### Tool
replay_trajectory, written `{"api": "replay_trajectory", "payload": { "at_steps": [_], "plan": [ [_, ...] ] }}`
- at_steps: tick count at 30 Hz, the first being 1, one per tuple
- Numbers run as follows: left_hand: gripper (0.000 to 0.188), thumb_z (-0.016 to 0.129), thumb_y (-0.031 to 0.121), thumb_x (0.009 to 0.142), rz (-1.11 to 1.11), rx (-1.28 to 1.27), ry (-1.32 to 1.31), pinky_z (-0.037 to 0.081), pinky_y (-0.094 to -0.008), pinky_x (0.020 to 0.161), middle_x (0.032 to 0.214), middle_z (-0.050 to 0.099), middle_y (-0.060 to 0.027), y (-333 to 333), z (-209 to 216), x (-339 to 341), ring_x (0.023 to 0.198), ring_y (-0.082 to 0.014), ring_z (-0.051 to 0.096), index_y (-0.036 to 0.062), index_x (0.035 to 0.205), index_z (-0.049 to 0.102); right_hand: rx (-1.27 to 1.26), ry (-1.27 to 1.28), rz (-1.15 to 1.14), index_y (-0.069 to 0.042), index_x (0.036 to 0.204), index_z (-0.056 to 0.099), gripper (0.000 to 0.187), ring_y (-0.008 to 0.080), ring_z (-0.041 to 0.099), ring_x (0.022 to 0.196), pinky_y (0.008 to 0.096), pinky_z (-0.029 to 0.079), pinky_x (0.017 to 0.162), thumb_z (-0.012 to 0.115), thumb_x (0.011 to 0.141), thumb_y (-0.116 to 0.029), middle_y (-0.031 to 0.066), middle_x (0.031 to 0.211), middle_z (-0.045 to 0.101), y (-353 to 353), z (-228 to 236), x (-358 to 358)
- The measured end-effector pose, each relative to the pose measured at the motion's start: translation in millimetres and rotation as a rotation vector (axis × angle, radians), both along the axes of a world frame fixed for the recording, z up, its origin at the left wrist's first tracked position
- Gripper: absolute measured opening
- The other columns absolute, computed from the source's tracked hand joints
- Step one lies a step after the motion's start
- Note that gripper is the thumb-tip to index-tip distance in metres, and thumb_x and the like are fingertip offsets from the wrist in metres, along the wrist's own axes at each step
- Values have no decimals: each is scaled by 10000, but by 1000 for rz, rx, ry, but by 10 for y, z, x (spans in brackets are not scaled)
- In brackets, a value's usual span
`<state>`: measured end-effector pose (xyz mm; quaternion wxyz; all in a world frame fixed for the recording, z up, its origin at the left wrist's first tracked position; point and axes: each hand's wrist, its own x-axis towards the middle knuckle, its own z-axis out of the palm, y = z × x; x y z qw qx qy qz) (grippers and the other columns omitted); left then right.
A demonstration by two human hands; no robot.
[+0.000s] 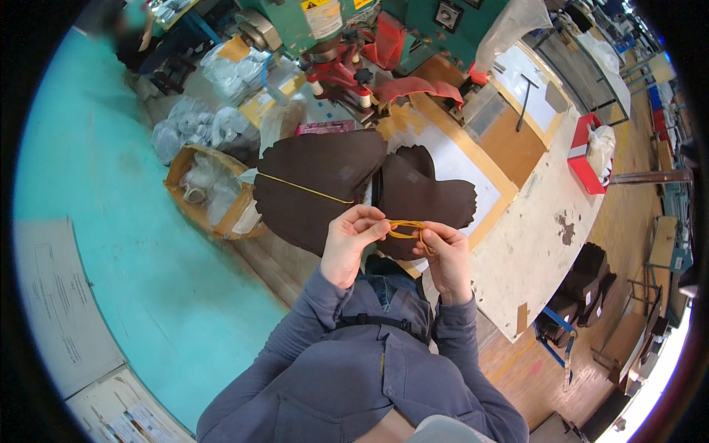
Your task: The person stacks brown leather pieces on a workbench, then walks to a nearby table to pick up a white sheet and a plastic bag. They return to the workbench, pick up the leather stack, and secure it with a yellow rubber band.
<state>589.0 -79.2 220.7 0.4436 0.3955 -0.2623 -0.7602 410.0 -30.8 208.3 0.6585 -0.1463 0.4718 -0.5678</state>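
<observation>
A looped yellow rubber band (405,224) is held between both hands, in front of my waist. My left hand (347,240) pinches its left end between thumb and fingers. On the other side, my right hand (448,258) is closed on the band's right end, where a strand hangs down. Just beyond the hands lies a stack of dark brown flat pieces (317,159) with a wavy edge, crossed by another thin yellow band (303,189). To its right sits a second brown stack (432,193), rounded and scalloped at its rim.
A green machine (299,26) with a red fitting (338,77) stands at the back. At left is a cardboard box (176,193) of plastic bags. Toward the right are a worn table (543,251), a black T-shaped tool (526,103) and a red box (580,159).
</observation>
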Motion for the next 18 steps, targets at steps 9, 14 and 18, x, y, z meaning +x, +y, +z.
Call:
{"api": "replay_trajectory", "payload": {
  "at_steps": [9, 14, 18],
  "plan": [
    [161, 665, 0, 830, 117, -11, 13, 468, -219, 738, 886, 641, -42, -133, 22, 439, 784, -108, 592, 30, 969, 588, -17, 32, 18, 73, 1041, 626, 191, 129, 634, 725, 255, 561, 675, 611, 865, 2, 105, 899, 661, -234, 142, 460],
    [142, 646, -4, 842, 135, -97, -57, 465, -211, 737, 872, 614, -16, -422, 45, 889, 812, -98, 587, 53, 943, 566, -32, 126, 12, 69, 1039, 622, 173, 120, 619, 727, 248, 549, 676, 564, 893, -5, 89, 879, 652, -533, 233, 961],
    [143, 637, 13, 855, 84, -110, -23, 473, -209, 766, 895, 593, -4, -692, 23, 1261, 831, -87, 585, 68, 953, 549, -65, 97, 5, 60, 1118, 585, 238, 124, 622, 793, 250, 545, 700, 570, 891, -10, 97, 992, 638, -863, 333, 1464]
  ]
}}
